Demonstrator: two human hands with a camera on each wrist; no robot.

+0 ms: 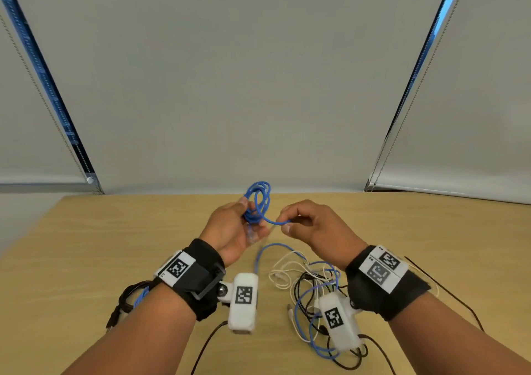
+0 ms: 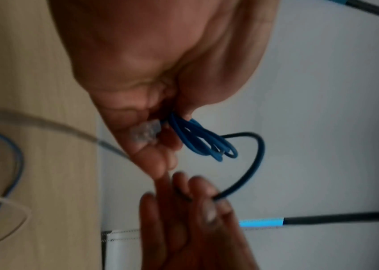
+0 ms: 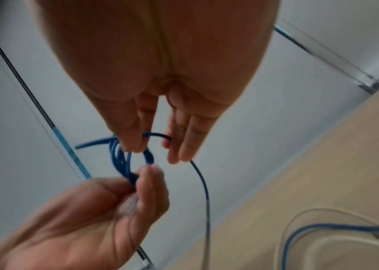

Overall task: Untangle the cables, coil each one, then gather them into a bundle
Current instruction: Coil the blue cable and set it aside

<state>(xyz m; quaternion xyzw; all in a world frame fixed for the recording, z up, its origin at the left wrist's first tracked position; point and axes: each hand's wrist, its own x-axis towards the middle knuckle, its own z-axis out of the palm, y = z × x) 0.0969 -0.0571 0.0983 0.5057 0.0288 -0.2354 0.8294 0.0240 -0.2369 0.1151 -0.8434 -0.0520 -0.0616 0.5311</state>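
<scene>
Above the far middle of the wooden table (image 1: 115,237), my left hand (image 1: 238,225) grips several loops of a blue cable coil (image 1: 260,199), with the cable's clear plug (image 2: 144,132) lying in the palm. My right hand (image 1: 298,222) pinches the blue cable's free run (image 3: 156,135) between thumb and fingers, just right of the coil. From there the blue cable drops (image 3: 204,186) to the table. It runs into a tangle (image 1: 313,285) of white, black and blue cables under my right wrist.
A coiled black cable with some blue strands (image 1: 129,297) lies on the table under my left forearm. Thin black leads (image 1: 448,291) trail to the right. Grey roller blinds (image 1: 258,73) hang behind the table's far edge.
</scene>
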